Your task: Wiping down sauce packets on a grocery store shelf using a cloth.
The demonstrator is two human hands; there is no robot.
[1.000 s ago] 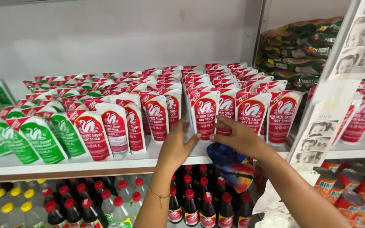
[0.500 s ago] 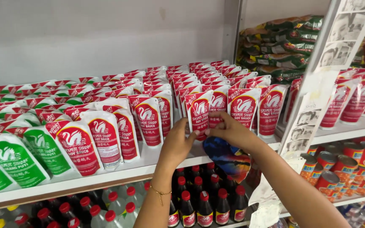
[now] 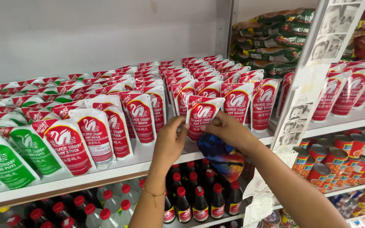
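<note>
Below the wrists, close under the forearms: dark bottles with red caps (image 3: 191, 202) on the lower shelf. Between the hands, one red-and-white stand-up pouch (image 3: 202, 114), held upright just over the shelf lip (image 3: 106, 173). Left hand (image 3: 170, 143) pinching its lower left edge with the fingertips; right hand (image 3: 227, 128) closed over its lower right corner, with a multicoloured cloth bundle (image 3: 222, 158) tucked under that palm.

Judged as mid-handling at the front row, with the pouch neither seated nor drawn clear. For seating it: a level base and a gap among the neighbours, without tipping those alongside.

Just left of the left hand, a bare strip of shelf board, the widest open room. Just right of the right hand, more pouches crowded close, then an upright post hung with paper (image 3: 300, 105). Beyond the hands, tight rows of like pouches (image 3: 140, 114) back to the white wall (image 3: 106, 33); far left, green pouches (image 3: 30, 147).
</note>
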